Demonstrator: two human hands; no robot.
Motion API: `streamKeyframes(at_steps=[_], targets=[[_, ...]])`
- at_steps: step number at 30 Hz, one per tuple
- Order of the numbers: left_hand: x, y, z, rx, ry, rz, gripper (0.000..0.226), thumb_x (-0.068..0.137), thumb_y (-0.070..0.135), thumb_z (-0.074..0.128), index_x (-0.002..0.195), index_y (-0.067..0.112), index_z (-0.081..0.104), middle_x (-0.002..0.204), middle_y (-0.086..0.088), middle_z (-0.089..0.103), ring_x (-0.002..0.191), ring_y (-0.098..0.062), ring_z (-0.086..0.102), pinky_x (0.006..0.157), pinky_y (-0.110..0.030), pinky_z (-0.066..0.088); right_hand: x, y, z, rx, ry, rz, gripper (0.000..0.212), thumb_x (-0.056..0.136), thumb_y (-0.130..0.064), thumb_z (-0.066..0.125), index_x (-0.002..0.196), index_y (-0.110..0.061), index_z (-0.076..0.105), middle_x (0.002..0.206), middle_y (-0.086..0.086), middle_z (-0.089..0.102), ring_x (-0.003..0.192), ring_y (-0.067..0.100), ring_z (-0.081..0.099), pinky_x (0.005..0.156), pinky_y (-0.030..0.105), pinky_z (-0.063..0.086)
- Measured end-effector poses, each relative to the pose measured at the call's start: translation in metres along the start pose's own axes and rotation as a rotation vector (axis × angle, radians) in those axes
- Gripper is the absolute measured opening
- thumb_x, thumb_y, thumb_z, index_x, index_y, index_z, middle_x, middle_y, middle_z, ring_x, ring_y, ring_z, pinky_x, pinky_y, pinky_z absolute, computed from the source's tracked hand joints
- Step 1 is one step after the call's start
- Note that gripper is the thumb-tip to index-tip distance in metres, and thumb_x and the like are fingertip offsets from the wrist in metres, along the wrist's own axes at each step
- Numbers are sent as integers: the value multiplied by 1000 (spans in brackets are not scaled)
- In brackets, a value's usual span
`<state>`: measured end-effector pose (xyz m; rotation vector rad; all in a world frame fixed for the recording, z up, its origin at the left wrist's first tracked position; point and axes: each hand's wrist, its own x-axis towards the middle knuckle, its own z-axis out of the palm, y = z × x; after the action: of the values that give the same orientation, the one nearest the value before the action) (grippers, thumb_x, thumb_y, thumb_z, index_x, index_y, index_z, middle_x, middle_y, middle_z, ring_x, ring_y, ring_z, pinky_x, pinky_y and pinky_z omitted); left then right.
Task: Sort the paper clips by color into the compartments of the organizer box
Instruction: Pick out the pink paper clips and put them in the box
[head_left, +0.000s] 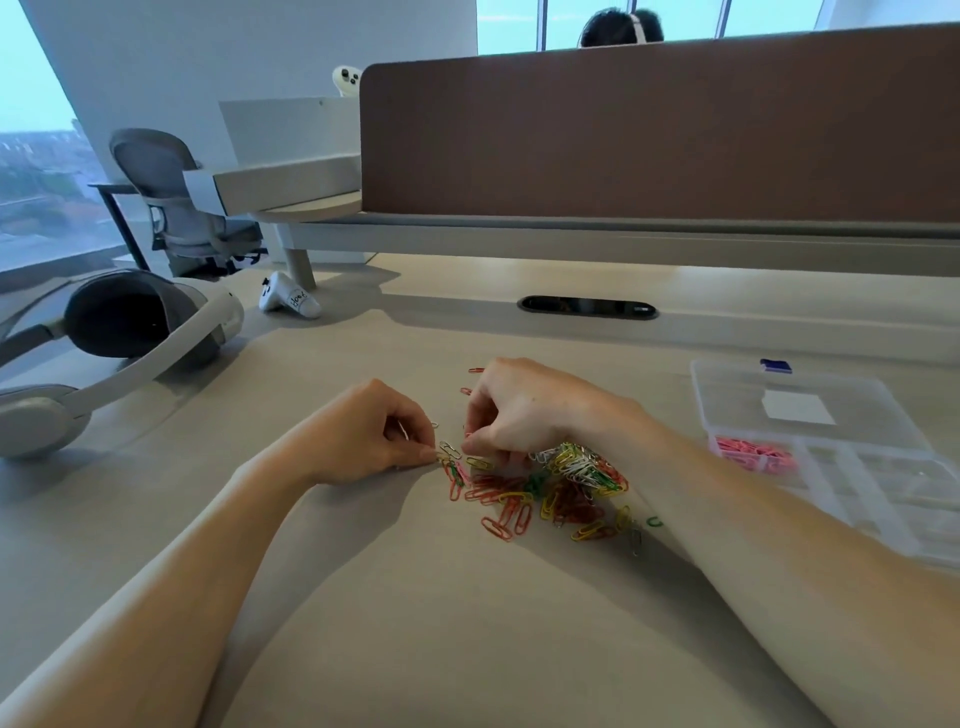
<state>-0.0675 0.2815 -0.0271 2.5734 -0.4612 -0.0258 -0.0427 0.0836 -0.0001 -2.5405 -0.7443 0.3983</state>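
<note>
Paper clips lie just beside left hand and right hand.

I count two hands of mine, left hand and right hand, at one loose heap of paper clips mid-table: red, yellow, green and silver, too many to number. One clear organizer box by the right edge, with one cluster of pink clips. One headset at the left edge. Two white controllers: near controller, far controller. One office chair.
</note>
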Motion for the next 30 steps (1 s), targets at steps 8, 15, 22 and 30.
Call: streamKeyframes(at_steps=[8, 15, 22, 30], targets=[[0, 5, 0, -30, 24, -19, 15, 65, 25, 86, 68, 22, 72, 63, 7, 69, 56, -2, 61, 60, -13, 48, -5, -1, -3, 65, -22, -10, 2, 85, -12, 71, 84, -13, 73, 73, 8, 74, 54, 11, 66, 53, 21, 52], [2, 14, 6, -72, 137, 71, 9, 74, 24, 80, 80, 27, 74, 72, 5, 71, 67, -12, 65, 68, -24, 53, -2, 4, -6, 102, -28, 16, 4, 82, -10, 75, 86, -9, 74, 71, 8, 73, 55, 13, 69, 57, 26, 57], [2, 26, 13, 113, -38, 124, 12, 78, 32, 76, 90, 35, 76, 80, 10, 67, 78, -5, 53, 64, -7, 38, -3, 12, -14, 140, 18, 26, 3, 80, -11, 77, 82, -13, 75, 74, 5, 73, 55, 9, 67, 52, 19, 52], [3, 34, 12, 182, -109, 82, 4, 82, 26, 73, 84, 30, 74, 78, 14, 68, 75, 3, 57, 66, -4, 39, -2, 18, -16, 157, 27, 39, 5, 83, -12, 75, 80, -17, 73, 70, -1, 70, 52, 4, 65, 49, 16, 49]])
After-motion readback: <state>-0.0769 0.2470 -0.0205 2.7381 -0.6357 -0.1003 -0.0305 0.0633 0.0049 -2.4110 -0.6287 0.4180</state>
